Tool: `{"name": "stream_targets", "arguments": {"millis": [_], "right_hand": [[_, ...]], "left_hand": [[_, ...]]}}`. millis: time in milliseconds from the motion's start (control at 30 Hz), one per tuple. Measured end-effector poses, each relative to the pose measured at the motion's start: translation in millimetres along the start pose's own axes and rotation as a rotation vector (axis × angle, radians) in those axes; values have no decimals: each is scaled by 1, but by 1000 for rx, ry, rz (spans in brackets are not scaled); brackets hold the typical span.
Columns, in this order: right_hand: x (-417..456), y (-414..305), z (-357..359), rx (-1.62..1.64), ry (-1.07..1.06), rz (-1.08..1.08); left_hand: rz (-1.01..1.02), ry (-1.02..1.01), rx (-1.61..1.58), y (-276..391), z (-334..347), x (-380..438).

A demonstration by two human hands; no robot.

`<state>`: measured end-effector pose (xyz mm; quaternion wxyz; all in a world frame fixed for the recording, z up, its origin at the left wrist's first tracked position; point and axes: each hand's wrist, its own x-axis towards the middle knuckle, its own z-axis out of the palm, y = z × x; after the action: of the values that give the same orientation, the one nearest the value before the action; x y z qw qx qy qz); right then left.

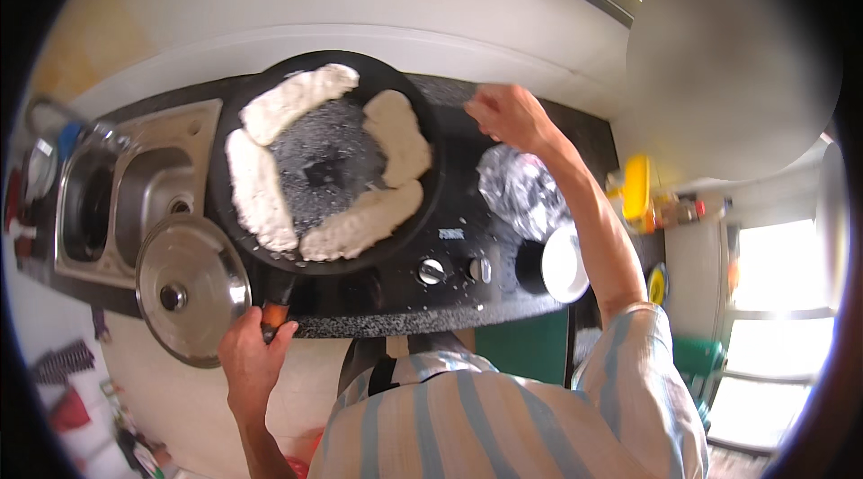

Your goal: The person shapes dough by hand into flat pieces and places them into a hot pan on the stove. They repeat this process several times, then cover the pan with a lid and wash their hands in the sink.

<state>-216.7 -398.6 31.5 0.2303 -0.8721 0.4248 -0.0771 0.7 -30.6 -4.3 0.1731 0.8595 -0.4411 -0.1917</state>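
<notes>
A large black frying pan (pixel 330 125) sits on the black cooktop, its inner surface wet and speckled. Several long, flat pieces of pale dough (pixel 361 223) lie around its inside, leaving the middle bare. My left hand (pixel 253 351) grips the pan handle (pixel 276 312), which has an orange-brown band. To the right of the pan, my right hand (pixel 509 116) is raised with its fingers curled together. Nothing shows in those fingers, though their inner side is partly hidden. Below that hand is crumpled aluminium foil (pixel 519 189) on the cooktop, partly covered by my forearm.
A glass lid (pixel 192 290) with a metal rim overlaps the counter's front edge at the left, by a double steel sink (pixel 158 186). Two control knobs (pixel 431 271) and white crumbs are at the cooktop's front. A white bowl (pixel 565 267) stands near my right forearm.
</notes>
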Motion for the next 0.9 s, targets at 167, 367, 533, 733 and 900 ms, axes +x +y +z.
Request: {"name": "stream_targets", "arguments": {"millis": [167,367,533,733,900], "right_hand": [[-160,127,9,65,-92,467],[-270,259,100,-338,-69,454],[-260,222,83,-140,-88,540],[-266,221,45,767,63,682],[-268,238,41,-16,212,575]], "left_hand": [[-93,-60,20,12,-3,2],[-85,-60,54,21,-3,4],[-84,-41,99,19,-6,1],[-97,-24,67,20,-5,-1],[-74,-78,30,14,-5,5]]}}
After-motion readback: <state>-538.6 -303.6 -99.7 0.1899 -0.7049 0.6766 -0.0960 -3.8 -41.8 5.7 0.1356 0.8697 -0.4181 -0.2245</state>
